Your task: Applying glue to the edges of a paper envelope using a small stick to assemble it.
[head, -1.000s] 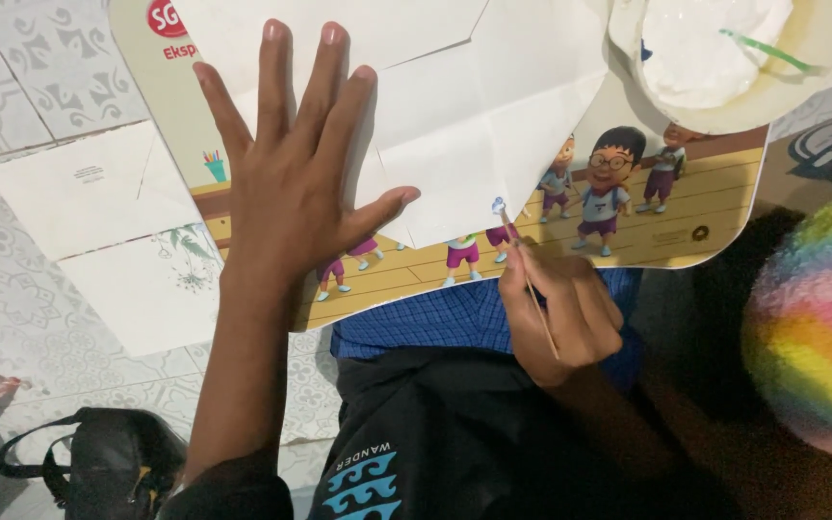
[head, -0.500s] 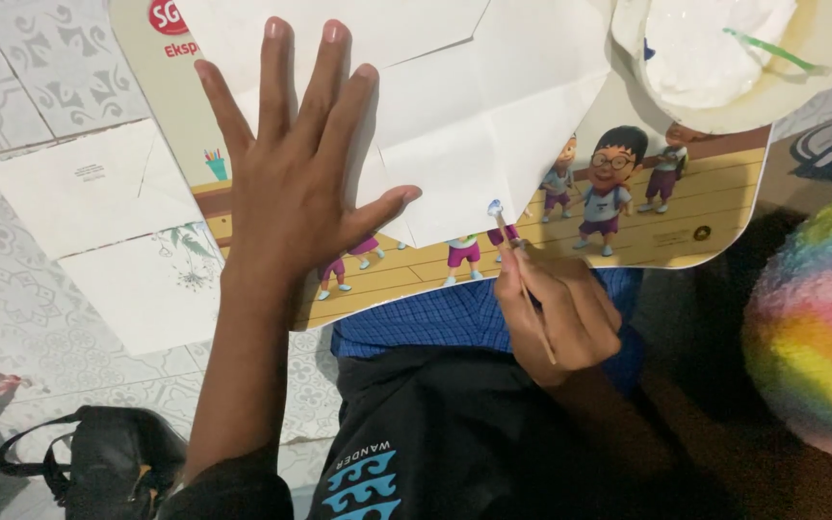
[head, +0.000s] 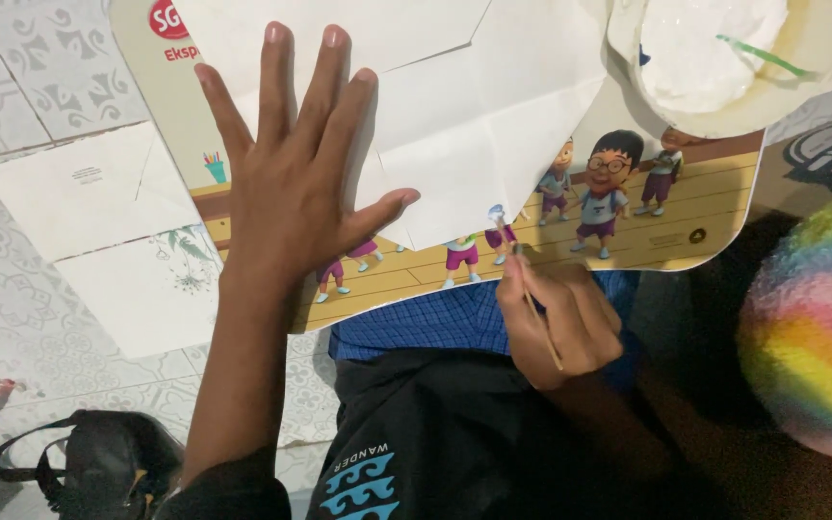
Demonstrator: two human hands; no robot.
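One white folded sheet (head: 455, 125) is pressed flat by the open, splayed left hand (head: 296, 183); one thin brush (head: 527, 289) is pinched in the closed right hand (head: 560, 318); two envelopes (head: 108, 231) are seen on the floor.

You are pressing matt white folded paper (head: 455, 125) over a glossy printed cardboard sheet (head: 686, 217). Smooth patterned tiles (head: 40, 58) are lying beneath, and a fuzzy rainbow plush (head: 816, 337) is sitting beside your dark cloth shorts (head: 435, 433).

1. A pale patterned tile floor (head: 21, 58) is carrying everything.
2. Two white envelopes (head: 98, 193) are lying flat on it.
3. A black bag (head: 89, 472) is sitting at its lower left.
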